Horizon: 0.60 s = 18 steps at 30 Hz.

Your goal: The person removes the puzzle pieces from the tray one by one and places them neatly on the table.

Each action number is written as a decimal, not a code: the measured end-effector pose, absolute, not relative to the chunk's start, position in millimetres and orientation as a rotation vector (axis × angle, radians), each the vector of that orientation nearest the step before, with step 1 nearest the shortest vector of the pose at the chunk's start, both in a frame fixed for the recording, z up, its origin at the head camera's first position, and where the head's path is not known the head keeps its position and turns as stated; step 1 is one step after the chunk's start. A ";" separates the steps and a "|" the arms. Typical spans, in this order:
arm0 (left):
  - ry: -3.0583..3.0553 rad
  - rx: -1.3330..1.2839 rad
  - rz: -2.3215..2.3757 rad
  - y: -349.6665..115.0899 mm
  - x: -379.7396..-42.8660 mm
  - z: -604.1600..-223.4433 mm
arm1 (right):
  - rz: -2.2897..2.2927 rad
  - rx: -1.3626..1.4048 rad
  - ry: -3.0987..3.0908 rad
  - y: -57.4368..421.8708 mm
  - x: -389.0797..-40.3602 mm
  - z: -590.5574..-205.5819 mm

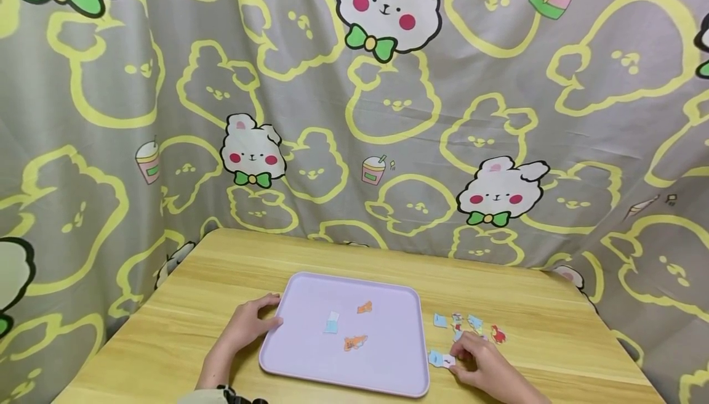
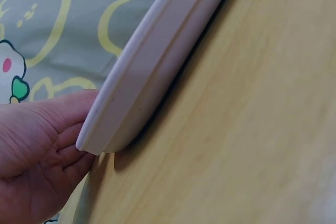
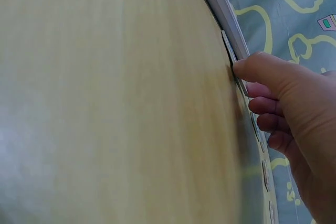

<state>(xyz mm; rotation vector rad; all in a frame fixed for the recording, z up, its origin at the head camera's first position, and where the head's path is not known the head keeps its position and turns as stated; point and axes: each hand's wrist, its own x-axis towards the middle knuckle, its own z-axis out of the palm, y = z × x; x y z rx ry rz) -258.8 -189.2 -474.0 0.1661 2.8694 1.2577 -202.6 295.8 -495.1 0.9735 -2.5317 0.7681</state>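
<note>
At the left side of the lilac tray (image 1: 388, 367) is my left hand (image 1: 244, 324), its thumb over the rim. In the left wrist view that hand (image 2: 42, 145) holds the tray's edge (image 2: 142, 72). Right of the tray, my right hand (image 1: 484, 364) pinches a blue-and-white puzzle piece (image 1: 437, 358) between thumb and fingers. The right wrist view shows this hand (image 3: 294, 98) with the thin piece (image 3: 228, 45) edge-on, low over the table. On the tray lie a blue-and-white piece (image 1: 331, 324) and two orange pieces, one upper (image 1: 364, 307) and one lower (image 1: 355, 343).
Beyond my right hand, several small picture pieces lie on the wooden table (image 1: 559, 342), among them a light blue one (image 1: 440, 320) and a red one (image 1: 498, 334). A grey curtain (image 1: 310, 102) with yellow outlines and white cartoon animals hangs behind the table and at both sides.
</note>
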 end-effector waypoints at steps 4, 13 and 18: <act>2.869 0.170 1.265 -189.3 -258.9 -474.2 | 0.744 0.967 -2.557 296.4 -202.3 -493.2; 2.861 0.171 1.272 -189.6 -259.7 -474.4 | 0.668 0.971 -2.597 298.9 -202.4 -489.2; 2.871 0.173 1.262 -190.1 -258.6 -474.2 | 0.693 0.953 -2.608 298.5 -201.2 -487.8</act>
